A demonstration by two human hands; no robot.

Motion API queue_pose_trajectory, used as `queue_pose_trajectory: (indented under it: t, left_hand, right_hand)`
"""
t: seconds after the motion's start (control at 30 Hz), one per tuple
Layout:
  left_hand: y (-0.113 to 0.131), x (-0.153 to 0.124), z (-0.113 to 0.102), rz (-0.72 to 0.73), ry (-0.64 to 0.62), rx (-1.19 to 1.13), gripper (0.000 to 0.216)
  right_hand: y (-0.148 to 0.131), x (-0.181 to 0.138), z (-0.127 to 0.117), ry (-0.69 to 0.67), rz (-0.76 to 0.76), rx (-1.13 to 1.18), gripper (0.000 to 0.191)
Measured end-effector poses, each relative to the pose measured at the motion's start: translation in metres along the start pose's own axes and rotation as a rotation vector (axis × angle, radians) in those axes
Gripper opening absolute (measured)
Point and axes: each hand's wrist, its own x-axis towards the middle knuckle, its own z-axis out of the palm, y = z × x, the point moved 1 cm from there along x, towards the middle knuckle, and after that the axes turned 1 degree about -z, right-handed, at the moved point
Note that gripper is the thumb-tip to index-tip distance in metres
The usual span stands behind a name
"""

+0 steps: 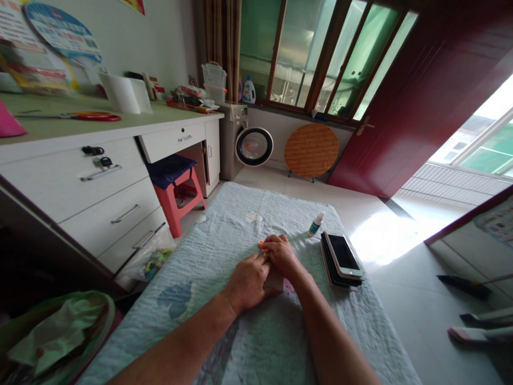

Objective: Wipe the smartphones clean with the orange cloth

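Note:
Both my hands meet over the quilted cloth [224, 235] on the table in front of me. My left hand [247, 283] is curled round a pale, flat object [274, 280], mostly hidden; a pink patch shows beside my right wrist. My right hand [281, 255] is closed, its fingertips pressed on a small orange thing [262, 246] whose kind I cannot make out. To the right lies a stack of phones and tablets [343, 256], a white-framed one on top. Behind the stack stands a small spray bottle [315, 225] with a white cap.
A white desk [172, 125] runs along the left, with scissors [94, 116] and a paper roll [122, 93] on it. A red stool [182, 195] stands beneath. Beyond are a washing machine with its door ajar [254, 146] and a round wooden tabletop [311, 151]. A bin [108, 307] is at lower left.

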Motion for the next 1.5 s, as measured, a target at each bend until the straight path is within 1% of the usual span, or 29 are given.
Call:
queue_pose_trajectory:
  t: [0.23, 0.5, 0.73, 1.0, 1.17, 1.33, 1.5]
  left_hand:
    - [-0.0015, -0.0008, 0.0025, -0.018, -0.005, -0.021, 0.045]
    - [-0.0015, -0.0011, 0.0018, -0.012, -0.010, 0.006, 0.046]
    - [-0.0016, -0.0009, 0.0015, -0.014, -0.007, 0.011, 0.044]
    - [-0.0022, -0.0003, 0.0012, -0.020, -0.007, -0.006, 0.046]
    - [-0.0031, -0.0001, 0.0014, -0.015, 0.009, -0.017, 0.048]
    - [-0.0041, 0.0001, 0.0022, -0.013, 0.023, -0.037, 0.048]
    - [-0.0043, 0.0007, 0.0027, 0.002, 0.038, -0.060, 0.049]
  right_hand:
    - [0.0021, -0.0004, -0.0007, 0.019, 0.014, -0.033, 0.033]
    - [0.0096, -0.0015, 0.0047, 0.068, 0.030, -0.016, 0.035]
    - [0.0085, -0.0015, 0.0045, 0.083, 0.043, -0.029, 0.034]
    - [0.0036, -0.0029, 0.0022, 0.052, 0.000, -0.043, 0.036]
    - [0.0036, -0.0029, 0.0022, 0.059, -0.061, 0.026, 0.037]
    - [0.0027, -0.0042, 0.0021, 0.076, -0.062, 0.081, 0.035]
    - [0.0021, -0.0050, 0.0004, 0.054, -0.099, 0.130, 0.038]
